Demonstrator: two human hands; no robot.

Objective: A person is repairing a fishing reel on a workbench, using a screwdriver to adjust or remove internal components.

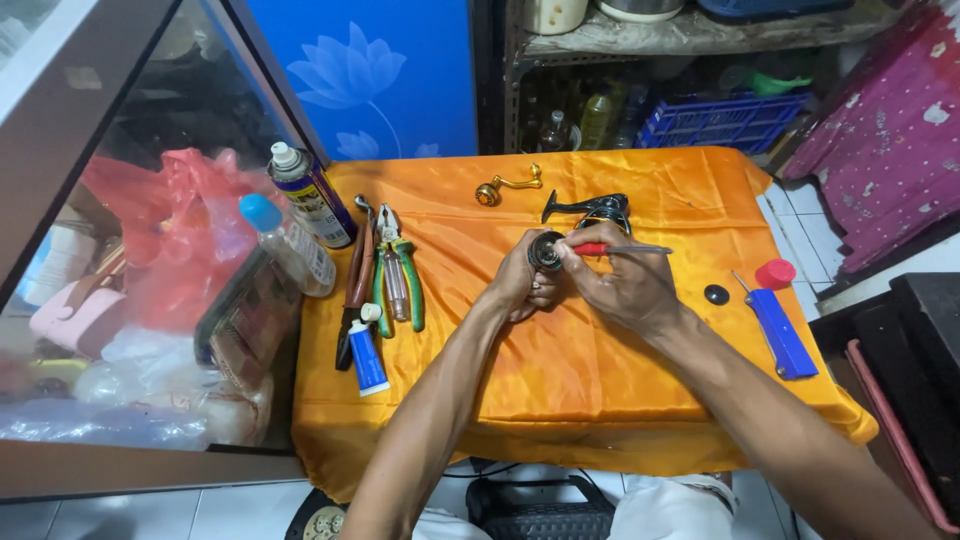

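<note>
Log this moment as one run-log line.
left hand: holds small round reel part | right hand: holds red-handled screwdriver against it | surface: orange cloth | nearby: pliers

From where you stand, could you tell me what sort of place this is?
Probably a small home repair corner. Pliers, a spray can and a small tube lie on an orange-draped table. Both hands work a round metal part, and cluttered shelves stand behind.

Bright, even light from above fills the frame, making the satin orange cloth [560, 380] shine with soft glare along its folds. Shadows are faint. Straight lines bow at the edges, and the glass cabinet [120, 250] at left reflects hazily.
</note>
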